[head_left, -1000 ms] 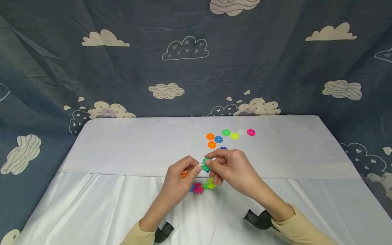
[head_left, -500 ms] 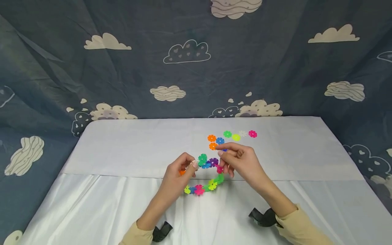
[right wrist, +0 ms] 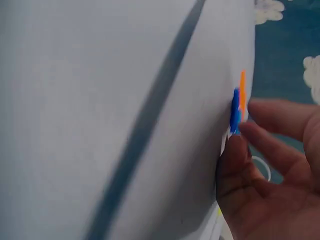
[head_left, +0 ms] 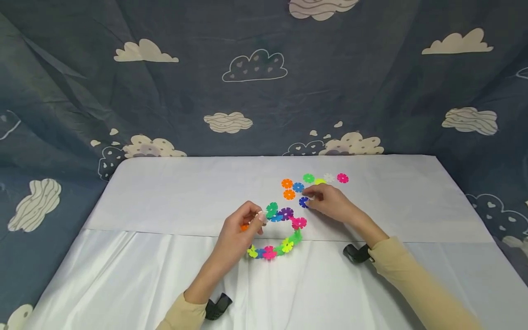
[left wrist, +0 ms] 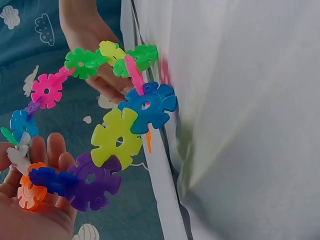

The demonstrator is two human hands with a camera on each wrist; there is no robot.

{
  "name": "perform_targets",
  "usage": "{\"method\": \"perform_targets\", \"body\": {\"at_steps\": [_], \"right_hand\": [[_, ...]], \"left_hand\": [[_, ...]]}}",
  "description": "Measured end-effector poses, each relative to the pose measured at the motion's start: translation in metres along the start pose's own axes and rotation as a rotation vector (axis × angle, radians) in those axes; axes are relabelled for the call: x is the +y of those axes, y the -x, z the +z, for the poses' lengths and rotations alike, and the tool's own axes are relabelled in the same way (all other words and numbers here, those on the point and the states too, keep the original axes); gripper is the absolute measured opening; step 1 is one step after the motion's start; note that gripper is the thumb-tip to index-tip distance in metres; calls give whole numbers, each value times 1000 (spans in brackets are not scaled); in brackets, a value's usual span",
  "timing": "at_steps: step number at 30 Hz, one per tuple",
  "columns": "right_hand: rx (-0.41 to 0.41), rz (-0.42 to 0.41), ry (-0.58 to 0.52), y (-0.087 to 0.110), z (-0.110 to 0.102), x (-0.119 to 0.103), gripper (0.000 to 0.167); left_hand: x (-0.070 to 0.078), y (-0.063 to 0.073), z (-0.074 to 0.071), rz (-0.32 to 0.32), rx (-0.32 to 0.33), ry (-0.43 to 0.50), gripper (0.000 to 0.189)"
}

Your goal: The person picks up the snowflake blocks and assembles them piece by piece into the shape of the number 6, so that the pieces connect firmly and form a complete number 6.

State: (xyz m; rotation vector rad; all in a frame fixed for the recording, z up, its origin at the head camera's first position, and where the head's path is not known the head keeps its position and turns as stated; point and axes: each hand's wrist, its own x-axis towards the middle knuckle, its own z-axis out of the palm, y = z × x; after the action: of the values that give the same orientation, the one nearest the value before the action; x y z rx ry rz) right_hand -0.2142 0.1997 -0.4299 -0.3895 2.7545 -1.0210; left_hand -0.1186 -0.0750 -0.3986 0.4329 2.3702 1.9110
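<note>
In the head view my left hand point(head_left: 237, 234) pinches a white disc in a chain of notched, flower-shaped plastic discs point(head_left: 270, 252). The chain hangs in a curve of pink, green, yellow, blue and purple pieces. Seen from the left wrist, the chain point(left wrist: 97, 181) loops out from the fingers, with orange and white discs against the hand point(left wrist: 37, 215). My right hand point(head_left: 333, 202) is over the table, its thumb and fingertips at a loose dark blue disc point(head_left: 303, 202). In the right wrist view those fingers curve beside the dark blue disc point(right wrist: 235, 111), with a gap between thumb and index finger.
Several loose discs lie beyond the right hand: orange point(head_left: 287, 183), light blue point(head_left: 298, 187), green point(head_left: 308, 178), white point(head_left: 329, 177) and pink point(head_left: 343, 178), plus a partly covered yellow one. White cloth point(head_left: 165, 201) covers the table. A dark cloud-print curtain point(head_left: 255, 105) hangs behind.
My right hand has let go of the chain's green disc and moved away to the right and forward, to the loose dark blue disc. The left hand keeps its hold on the chain.
</note>
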Motion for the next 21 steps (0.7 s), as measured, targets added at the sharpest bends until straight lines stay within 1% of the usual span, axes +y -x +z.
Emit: {"method": "perform_targets", "body": {"at_steps": [3, 7, 11, 15, 17, 19, 21], "right_hand": [[-57, -32, 37, -4, -1, 6, 32], [-82, -48, 41, -5, -2, 5, 30], [-65, -2, 50, -2, -2, 0, 25], [-37, 34, 40, 2, -4, -5, 21], [-20, 28, 16, 5, -8, -9, 21], [2, 11, -32, 10, -11, -16, 23], [29, -25, -84, 17, -15, -27, 26]], "left_hand": [[-1, -1, 0, 3, 7, -3, 11], [-2, -1, 1, 9, 6, 8, 9], [-1, 0, 3, 27, 2, -13, 3], [-1, 2, 4, 38, 8, -40, 3], [-1, 2, 4, 40, 9, -39, 3], [-2, 3, 5, 38, 7, -29, 5], [-3, 3, 5, 37, 7, -21, 6]]}}
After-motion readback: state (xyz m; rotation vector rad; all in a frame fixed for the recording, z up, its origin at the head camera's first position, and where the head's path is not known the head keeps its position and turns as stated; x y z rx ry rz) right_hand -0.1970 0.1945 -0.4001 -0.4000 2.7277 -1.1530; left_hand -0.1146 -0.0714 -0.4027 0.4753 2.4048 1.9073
